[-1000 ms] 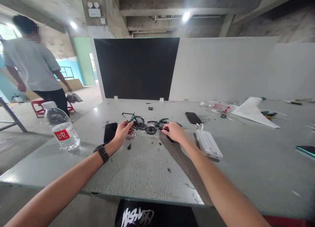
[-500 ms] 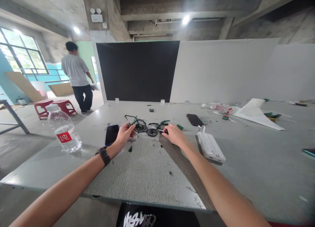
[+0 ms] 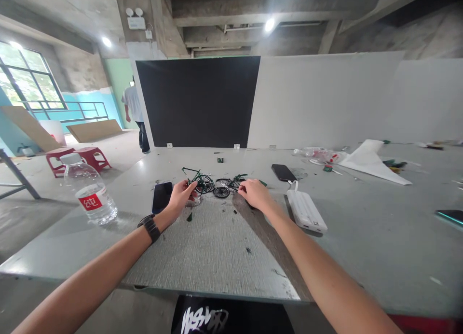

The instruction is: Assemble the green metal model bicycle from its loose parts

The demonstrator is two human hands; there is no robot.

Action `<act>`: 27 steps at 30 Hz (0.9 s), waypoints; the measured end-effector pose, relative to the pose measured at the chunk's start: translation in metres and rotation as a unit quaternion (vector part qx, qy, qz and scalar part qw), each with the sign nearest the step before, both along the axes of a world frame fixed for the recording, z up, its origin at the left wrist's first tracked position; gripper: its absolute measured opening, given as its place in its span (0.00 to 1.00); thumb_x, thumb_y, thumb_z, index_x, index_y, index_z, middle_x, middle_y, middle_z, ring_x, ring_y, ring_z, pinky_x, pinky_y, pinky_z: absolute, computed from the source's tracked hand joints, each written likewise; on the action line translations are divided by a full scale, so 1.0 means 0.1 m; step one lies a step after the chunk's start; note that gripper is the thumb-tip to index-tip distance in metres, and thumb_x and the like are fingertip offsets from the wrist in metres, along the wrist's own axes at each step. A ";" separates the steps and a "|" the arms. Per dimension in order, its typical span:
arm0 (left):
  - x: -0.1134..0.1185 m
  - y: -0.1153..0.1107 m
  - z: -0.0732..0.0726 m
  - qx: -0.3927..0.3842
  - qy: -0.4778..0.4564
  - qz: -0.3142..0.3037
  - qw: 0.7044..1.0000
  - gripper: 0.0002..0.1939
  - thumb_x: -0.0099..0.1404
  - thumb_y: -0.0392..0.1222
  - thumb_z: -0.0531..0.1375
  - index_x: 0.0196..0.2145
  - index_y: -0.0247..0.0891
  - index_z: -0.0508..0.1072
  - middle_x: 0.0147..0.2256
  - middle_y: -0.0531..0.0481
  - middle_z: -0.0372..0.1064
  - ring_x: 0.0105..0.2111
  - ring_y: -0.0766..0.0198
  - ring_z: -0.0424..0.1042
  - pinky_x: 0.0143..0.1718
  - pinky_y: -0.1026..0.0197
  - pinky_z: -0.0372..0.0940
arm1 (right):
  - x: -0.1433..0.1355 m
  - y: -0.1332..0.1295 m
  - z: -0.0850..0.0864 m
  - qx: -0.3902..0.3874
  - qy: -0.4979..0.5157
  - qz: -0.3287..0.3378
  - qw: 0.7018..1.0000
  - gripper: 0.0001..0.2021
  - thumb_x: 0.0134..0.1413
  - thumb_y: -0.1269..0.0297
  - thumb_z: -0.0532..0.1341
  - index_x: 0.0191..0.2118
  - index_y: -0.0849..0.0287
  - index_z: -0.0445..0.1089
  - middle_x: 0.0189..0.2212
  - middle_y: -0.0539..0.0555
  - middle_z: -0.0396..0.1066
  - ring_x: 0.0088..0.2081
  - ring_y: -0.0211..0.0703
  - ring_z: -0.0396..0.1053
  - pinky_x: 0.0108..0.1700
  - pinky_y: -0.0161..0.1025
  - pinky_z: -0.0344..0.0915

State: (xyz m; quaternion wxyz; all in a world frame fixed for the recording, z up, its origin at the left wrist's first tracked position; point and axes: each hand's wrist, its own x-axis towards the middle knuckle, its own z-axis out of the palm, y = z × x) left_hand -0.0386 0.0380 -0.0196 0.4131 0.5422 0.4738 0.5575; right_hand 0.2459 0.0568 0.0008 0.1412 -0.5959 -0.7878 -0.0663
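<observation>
My left hand [image 3: 181, 197] has its thumb and fingers closed on the side of a small green model bicycle [image 3: 202, 183] with black wheels. My right hand [image 3: 254, 193] is bent over dark bicycle parts [image 3: 234, 181] to the right; its fingertips are pressed together, and whatever they hold is too small to make out. A loose black wheel [image 3: 221, 192] lies between the hands. A small green piece [image 3: 189, 217] rests on the grey table [image 3: 202, 261], just in front of my left hand.
A water bottle [image 3: 90, 191] stands at the left, beside a dark phone [image 3: 162, 197]. Right of my right hand lie a white power bank [image 3: 306, 210] and another phone [image 3: 283, 173]. A white wing-shaped piece [image 3: 372, 162] is farther right. A person [image 3: 133, 104] is behind the table.
The person in the background has moved right, now partly behind the panel. My right hand's fingers have shifted slightly at the dark parts. The view has turned slightly.
</observation>
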 end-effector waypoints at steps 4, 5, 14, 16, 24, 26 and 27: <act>-0.01 0.03 -0.02 0.006 -0.003 -0.006 1.000 0.17 0.62 0.53 0.65 0.33 0.35 0.71 0.30 0.47 0.73 0.24 0.67 0.72 0.24 0.65 0.67 | 0.02 0.03 -0.04 0.002 0.007 0.007 1.000 0.06 0.63 0.63 0.62 0.37 0.57 0.77 0.40 0.59 0.76 0.44 0.52 0.70 0.43 0.42 0.62; -0.01 0.04 -0.03 0.006 -0.002 -0.007 1.000 0.17 0.62 0.53 0.65 0.33 0.35 0.71 0.31 0.47 0.73 0.24 0.67 0.72 0.24 0.65 0.67 | 0.02 0.04 -0.05 0.004 0.009 0.010 1.000 0.06 0.63 0.63 0.62 0.39 0.57 0.77 0.41 0.59 0.76 0.45 0.52 0.70 0.45 0.42 0.62; 0.01 0.02 -0.01 0.006 0.008 -0.009 1.000 0.15 0.62 0.51 0.65 0.33 0.35 0.71 0.30 0.48 0.73 0.24 0.67 0.72 0.23 0.66 0.66 | -0.08 0.05 -0.09 0.022 0.021 0.022 0.999 0.13 0.67 0.62 0.57 0.52 0.57 0.74 0.49 0.60 0.73 0.51 0.52 0.69 0.51 0.42 0.62; 0.02 0.01 0.01 0.006 0.008 -0.012 1.000 0.15 0.63 0.51 0.64 0.33 0.35 0.71 0.30 0.47 0.74 0.24 0.67 0.72 0.23 0.66 0.66 | -0.09 0.04 -0.09 0.022 0.019 0.026 0.999 0.14 0.68 0.61 0.55 0.53 0.56 0.73 0.50 0.59 0.73 0.53 0.52 0.68 0.51 0.42 0.62; 0.02 0.01 0.00 0.007 0.016 -0.004 1.000 0.16 0.62 0.52 0.65 0.31 0.35 0.71 0.28 0.46 0.73 0.24 0.66 0.73 0.22 0.66 0.65 | -0.09 0.00 -0.10 0.002 -0.003 -0.001 1.000 0.15 0.66 0.60 0.58 0.52 0.58 0.75 0.49 0.63 0.72 0.52 0.56 0.69 0.51 0.46 0.63; 0.01 0.02 -0.01 0.009 0.019 -0.005 1.000 0.17 0.62 0.53 0.65 0.31 0.35 0.70 0.27 0.47 0.73 0.24 0.66 0.73 0.22 0.66 0.64 | -0.07 0.00 -0.10 0.000 -0.007 -0.001 1.000 0.13 0.66 0.60 0.58 0.50 0.57 0.76 0.49 0.62 0.72 0.51 0.55 0.69 0.50 0.44 0.63; 0.01 0.02 -0.01 0.009 0.020 -0.005 1.000 0.17 0.62 0.53 0.65 0.31 0.35 0.70 0.27 0.47 0.73 0.24 0.66 0.73 0.22 0.66 0.65 | -0.07 0.00 -0.10 -0.001 -0.007 -0.001 1.000 0.12 0.66 0.60 0.58 0.48 0.57 0.77 0.48 0.62 0.72 0.51 0.54 0.69 0.49 0.44 0.64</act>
